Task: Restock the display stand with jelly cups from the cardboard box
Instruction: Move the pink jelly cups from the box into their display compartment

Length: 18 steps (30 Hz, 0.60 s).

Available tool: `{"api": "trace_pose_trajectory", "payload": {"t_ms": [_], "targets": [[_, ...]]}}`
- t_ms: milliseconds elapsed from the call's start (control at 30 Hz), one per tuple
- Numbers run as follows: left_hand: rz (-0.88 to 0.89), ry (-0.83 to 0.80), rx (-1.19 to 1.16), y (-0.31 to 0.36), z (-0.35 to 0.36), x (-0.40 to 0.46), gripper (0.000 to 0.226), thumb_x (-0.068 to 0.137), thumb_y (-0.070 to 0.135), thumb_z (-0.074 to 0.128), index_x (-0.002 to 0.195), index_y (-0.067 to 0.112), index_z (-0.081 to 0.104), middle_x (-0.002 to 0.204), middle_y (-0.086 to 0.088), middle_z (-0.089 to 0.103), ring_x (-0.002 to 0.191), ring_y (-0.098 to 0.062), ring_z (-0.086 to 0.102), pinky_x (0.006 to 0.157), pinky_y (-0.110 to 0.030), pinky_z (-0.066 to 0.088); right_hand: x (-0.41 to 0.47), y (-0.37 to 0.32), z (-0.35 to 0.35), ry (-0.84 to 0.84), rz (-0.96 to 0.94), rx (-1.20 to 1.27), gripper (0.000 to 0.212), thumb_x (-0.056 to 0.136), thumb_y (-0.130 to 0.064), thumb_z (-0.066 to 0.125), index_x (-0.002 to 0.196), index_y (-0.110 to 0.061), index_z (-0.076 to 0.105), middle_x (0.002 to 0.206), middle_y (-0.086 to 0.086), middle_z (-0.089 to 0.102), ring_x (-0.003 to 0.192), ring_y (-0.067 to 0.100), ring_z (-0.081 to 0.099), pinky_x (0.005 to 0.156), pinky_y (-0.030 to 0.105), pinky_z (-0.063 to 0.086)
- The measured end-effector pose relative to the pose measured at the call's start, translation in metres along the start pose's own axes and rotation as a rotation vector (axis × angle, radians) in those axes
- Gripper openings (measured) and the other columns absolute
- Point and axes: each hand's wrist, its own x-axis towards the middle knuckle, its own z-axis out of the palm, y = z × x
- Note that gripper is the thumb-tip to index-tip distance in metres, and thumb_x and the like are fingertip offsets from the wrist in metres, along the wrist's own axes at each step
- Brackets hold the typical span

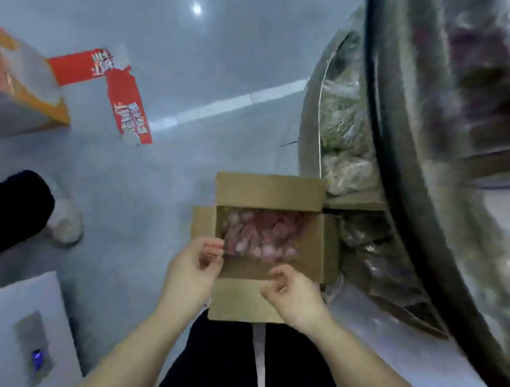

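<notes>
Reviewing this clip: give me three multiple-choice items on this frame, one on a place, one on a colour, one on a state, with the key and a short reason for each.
1. Where does the cardboard box sit?
A. on the floor beside the display stand
B. on a shelf
C. on the white case

2. What colour are the jelly cups in the box?
A. green
B. pink
C. blue

3. How are the box flaps?
A. taped shut
B. folded open
C. torn off

Key: 1 A, it rests on the grey floor against the stand; 2 B, pink contents show; 3 B, the flaps spread outward, with the left hand and right hand at the near edge.
</notes>
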Motion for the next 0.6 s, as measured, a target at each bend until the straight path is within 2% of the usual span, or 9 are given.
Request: {"api": "trace_pose_trajectory", "payload": {"t_ms": [67,100,167,233,367,433,500,600], "targets": [[-0.046,-0.064,0.065,-0.056,0.025,0.044,0.026,0.083,-0.010,0.051,0.097,0.010,0.058,0.084,-0.004,0.060,0.081,-0.021,0.057,0.080,-0.027,0.047,0.067,0.036,0.025,0.000,0.096,-0.110,0.033,0.087,-0.021,0.060,0.118,-0.012,0.055,0.091,0.002,0.061,0.105,0.025,0.060,0.065,0.020,0.033],[-0.061,-0.089,0.118,-0.080,0.039,0.067,0.025,0.083,-0.007,0.053,0.104,0.007,0.058,0.091,-0.008,0.062,0.087,-0.023,0.058,0.085,-0.031,0.045,0.099,0.051,0.032,0.010,0.127,-0.169,0.034,0.087,-0.023,0.060,0.119,-0.011,0.054,0.095,0.003,0.063,0.108,0.028,0.059,0.070,0.023,0.037],[-0.084,-0.144,0.203,-0.119,0.068,0.107,0.031,0.084,0.000,0.057,0.115,0.003,0.055,0.106,-0.013,0.063,0.100,-0.026,0.059,0.088,-0.027,0.041,0.159,0.074,0.040,0.062,0.158,-0.213,0.038,0.086,-0.023,0.062,0.120,-0.007,0.054,0.113,0.014,0.064,0.112,0.031,0.057,0.085,0.030,0.042],[-0.095,-0.201,0.253,-0.149,0.097,0.145,0.037,0.086,0.008,0.059,0.122,0.001,0.051,0.118,-0.017,0.060,0.112,-0.029,0.056,0.092,-0.026,0.038,0.211,0.089,0.042,0.146,0.145,-0.240,0.047,0.084,-0.019,0.064,0.126,-0.006,0.049,0.125,0.020,0.056,0.116,0.033,0.053,0.092,0.031,0.041],[-0.106,-0.265,0.584,-0.194,0.142,0.213,0.055,0.087,0.022,0.055,0.137,0.006,0.037,0.136,-0.022,0.045,0.127,-0.037,0.040,0.105,-0.036,0.031,0.284,0.109,0.041,0.362,-0.007,-0.655,0.057,0.085,-0.012,0.056,0.138,-0.013,0.036,0.134,0.019,0.043,0.124,0.036,0.041,0.101,0.037,0.036],[-0.184,-0.270,0.703,-0.210,0.159,0.233,0.061,0.087,0.034,0.054,0.141,0.013,0.034,0.143,-0.018,0.038,0.132,-0.037,0.032,0.108,-0.041,0.027,0.308,0.115,0.049,0.280,-0.136,-0.797,0.061,0.085,-0.015,0.054,0.142,-0.017,0.032,0.138,0.016,0.041,0.127,0.036,0.039,0.102,0.039,0.035],[-0.222,-0.277,0.758,-0.220,0.176,0.243,0.058,0.087,0.044,0.051,0.139,0.022,0.037,0.148,-0.011,0.032,0.137,-0.034,0.022,0.110,-0.047,0.020,0.328,0.120,0.061,0.202,-0.182,-0.807,0.065,0.085,-0.019,0.056,0.143,-0.017,0.028,0.143,0.016,0.035,0.125,0.038,0.042,0.099,0.041,0.039],[-0.205,-0.197,0.821,-0.229,0.193,0.255,0.055,0.087,0.053,0.047,0.133,0.024,0.046,0.147,-0.008,0.036,0.138,-0.029,0.019,0.112,-0.051,0.012,0.346,0.130,0.078,0.291,-0.125,-0.917,0.065,0.087,-0.025,0.056,0.145,-0.017,0.025,0.148,0.019,0.025,0.124,0.041,0.040,0.100,0.044,0.037]]}}
